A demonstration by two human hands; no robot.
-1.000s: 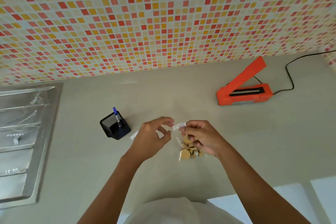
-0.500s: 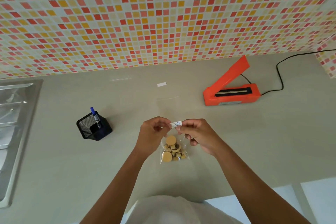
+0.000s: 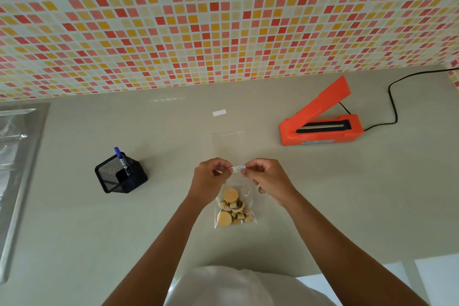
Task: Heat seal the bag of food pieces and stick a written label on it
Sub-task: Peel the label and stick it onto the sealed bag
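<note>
My left hand [image 3: 211,179] and right hand [image 3: 267,179] both pinched on the written label [image 3: 238,169], just above the bag [image 3: 234,208] of food pieces.

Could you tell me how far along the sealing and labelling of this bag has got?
Writing looks done: the label carries text and the pen stands in its holder. In hand: left hand and right hand hold the label above the bag. Left: sticking it on. Whether the bag is sealed is unclear; the sealer stands open.
</note>
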